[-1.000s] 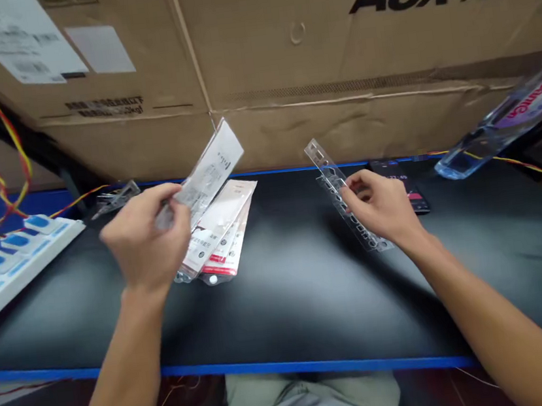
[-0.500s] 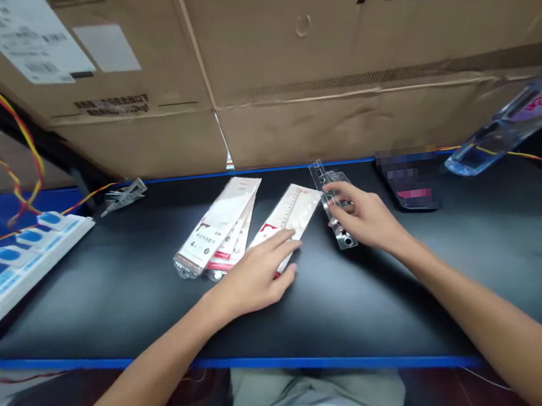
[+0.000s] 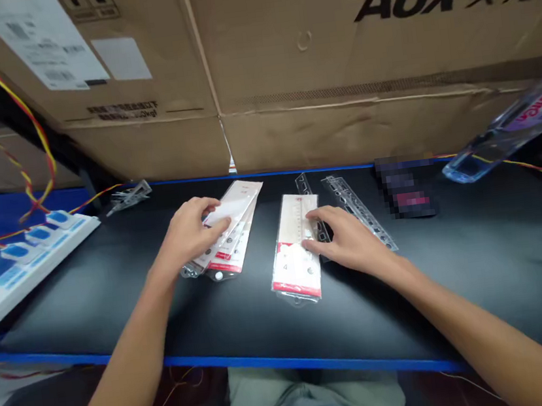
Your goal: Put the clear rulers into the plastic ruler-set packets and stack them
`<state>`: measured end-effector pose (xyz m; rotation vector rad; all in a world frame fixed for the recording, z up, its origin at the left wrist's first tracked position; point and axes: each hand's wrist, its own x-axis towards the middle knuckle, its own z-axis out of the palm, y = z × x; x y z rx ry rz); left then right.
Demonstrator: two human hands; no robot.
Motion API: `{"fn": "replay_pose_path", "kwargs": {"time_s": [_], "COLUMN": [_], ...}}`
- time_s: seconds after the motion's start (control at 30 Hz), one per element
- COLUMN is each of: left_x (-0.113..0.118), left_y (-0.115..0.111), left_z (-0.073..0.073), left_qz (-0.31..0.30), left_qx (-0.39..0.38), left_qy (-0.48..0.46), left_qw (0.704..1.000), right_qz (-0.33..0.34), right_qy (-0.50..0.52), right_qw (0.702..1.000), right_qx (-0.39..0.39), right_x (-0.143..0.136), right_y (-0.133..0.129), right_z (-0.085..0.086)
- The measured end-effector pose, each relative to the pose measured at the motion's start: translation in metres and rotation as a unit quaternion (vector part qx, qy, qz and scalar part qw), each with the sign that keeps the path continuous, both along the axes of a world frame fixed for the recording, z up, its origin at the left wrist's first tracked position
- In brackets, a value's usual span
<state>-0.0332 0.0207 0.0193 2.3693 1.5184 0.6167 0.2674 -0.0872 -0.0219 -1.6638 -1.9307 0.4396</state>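
Observation:
My left hand (image 3: 194,233) is over a fanned pile of flat plastic-sleeved packages (image 3: 242,233), thumb and forefinger apart across the top one. To its right lies a single ruler package (image 3: 294,259), white and red in a clear sleeve with ruler markings showing. The thumb and fingertips of my right hand (image 3: 342,237) rest spread on that package's right edge. Beside this hand lies a clear plastic stencil ruler (image 3: 361,211). Another clear ruler (image 3: 303,184) runs behind the single package, partly hidden by the package and my hand.
A white power strip (image 3: 36,265) with blue-faced plugs lies at the left. Near the back edge is a clear plastic piece (image 3: 129,196). A dark, pixelated object (image 3: 405,190) and a tilted bottle (image 3: 503,128) are at the right. A large cardboard box (image 3: 272,51) stands behind.
My left hand has moved left from the single package to the pile. That package now lies more upright and nearer me. My right hand has left the clear rulers, which now lie apart, and touches the package.

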Motion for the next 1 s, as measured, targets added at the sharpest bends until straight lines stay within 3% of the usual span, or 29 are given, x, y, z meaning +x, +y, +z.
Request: {"fn": "replay_pose_path", "kwargs": {"time_s": [0.13,0.3,0.43,0.5,0.57,0.63,0.73,0.83,1.0], "left_x": [-0.006,0.013,0.035,0.047,0.057,0.062,0.060,0.059,0.069], "left_y": [0.004,-0.009,-0.028,-0.042,-0.054,-0.061,-0.060,-0.059,-0.067], "left_z": [-0.002,-0.008,-0.009,-0.009,-0.009,-0.012,-0.021,-0.030,-0.033], "left_qz": [-0.006,-0.011,-0.042,-0.099,-0.214,-0.265,-0.267,-0.273,-0.239], "left_qx": [-0.066,-0.069,-0.095,-0.140,-0.237,-0.241,-0.179,-0.144,-0.095], "left_qy": [0.016,-0.032,-0.104,-0.151,-0.230,-0.234,-0.171,-0.123,-0.080], "left_qw": [0.998,0.997,0.989,0.973,0.919,0.904,0.932,0.943,0.963], "right_qz": [-0.011,-0.007,-0.003,-0.009,-0.022,-0.043,-0.056,-0.013,0.070], "right_qy": [0.024,0.164,0.261,0.301,0.322,0.298,0.216,0.206,0.202], "right_qw": [0.999,0.984,0.965,0.953,0.944,0.951,0.975,0.978,0.973], "right_qx": [0.037,0.073,0.031,-0.025,-0.070,-0.068,-0.007,0.036,0.088], "right_x": [0.008,0.001,-0.011,-0.015,-0.015,-0.013,-0.011,-0.014,-0.023], "right_y": [0.004,0.000,-0.005,-0.006,-0.004,-0.003,-0.001,-0.003,-0.012], "right_z": [0.005,0.013,0.017,0.018,0.017,0.012,0.002,-0.003,0.006]}}
